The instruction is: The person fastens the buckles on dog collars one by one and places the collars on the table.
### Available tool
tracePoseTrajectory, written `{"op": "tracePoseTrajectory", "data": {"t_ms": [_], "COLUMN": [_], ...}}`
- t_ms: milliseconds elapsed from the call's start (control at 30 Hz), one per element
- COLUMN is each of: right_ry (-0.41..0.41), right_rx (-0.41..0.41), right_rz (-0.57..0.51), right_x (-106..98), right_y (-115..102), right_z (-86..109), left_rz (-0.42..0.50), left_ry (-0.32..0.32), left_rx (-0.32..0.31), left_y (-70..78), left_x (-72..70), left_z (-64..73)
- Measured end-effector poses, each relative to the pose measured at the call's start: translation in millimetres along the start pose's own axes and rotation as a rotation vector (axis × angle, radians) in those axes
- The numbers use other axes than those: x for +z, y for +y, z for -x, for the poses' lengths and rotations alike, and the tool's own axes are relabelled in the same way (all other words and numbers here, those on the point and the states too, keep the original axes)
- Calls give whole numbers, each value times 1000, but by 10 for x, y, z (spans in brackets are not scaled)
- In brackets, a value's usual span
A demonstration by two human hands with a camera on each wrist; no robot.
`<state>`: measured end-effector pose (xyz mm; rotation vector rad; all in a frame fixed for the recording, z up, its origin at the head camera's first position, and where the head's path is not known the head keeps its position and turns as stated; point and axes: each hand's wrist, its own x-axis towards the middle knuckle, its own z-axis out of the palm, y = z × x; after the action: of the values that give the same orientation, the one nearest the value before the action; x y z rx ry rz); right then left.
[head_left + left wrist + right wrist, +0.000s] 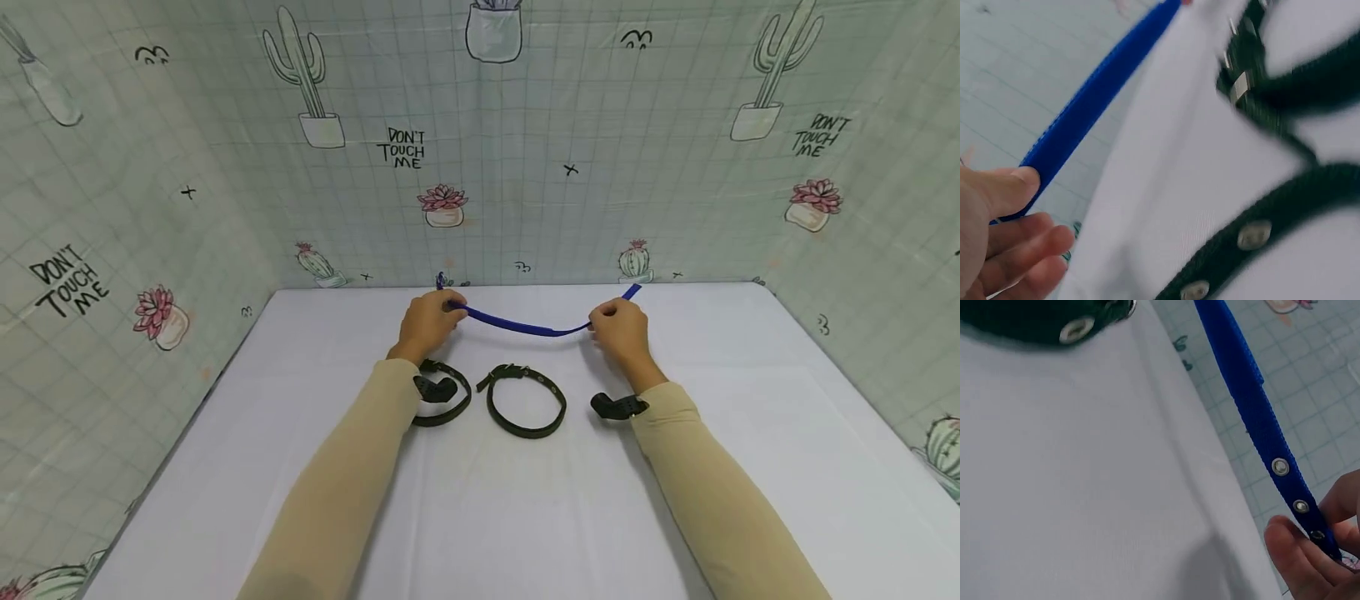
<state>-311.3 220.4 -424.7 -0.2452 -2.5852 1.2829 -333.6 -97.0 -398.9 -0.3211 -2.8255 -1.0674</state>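
So we've got a cactus-print wall (532, 125) behind a white table (525, 517), and a blue strap (525, 328) sagging in midair over the table's far side. Nearer us, two dark green collars (528, 432) lie looped side by side, the left one partly hidden in the head view. Left hand's (427, 323) fingers grip the strap near one end; right hand's (621, 329) pinch near the other, by tiny metal eyelets (1280, 466).
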Motion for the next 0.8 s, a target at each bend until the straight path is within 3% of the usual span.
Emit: {"op": "tracePoseTrajectory", "data": {"t_ms": [100,233,367,500,667,800], "right_ry": [18,13,10,25,46,88], "right_rx": [6,43,25,-26,-91,-146], "right_rz": [-164,-287,-330,-329,-315,-295], "right_x": [-56,-102,-117,-120,-129,-168], "right_y": [-93,-169,-196,-197,-216,-235], "right_z": [64,173,290,385,457,522], "left_rz": [154,329,452,488,586,716], "left_ry": [78,119,167,201,175,84], "left_rx": [17,-11,-12,5,-17,-72], "left_y": [54,93,122,159,223,256], "left_x": [-39,-52,-60,-81,-137,-180], "left_z": [81,205,320,409,489,514]}}
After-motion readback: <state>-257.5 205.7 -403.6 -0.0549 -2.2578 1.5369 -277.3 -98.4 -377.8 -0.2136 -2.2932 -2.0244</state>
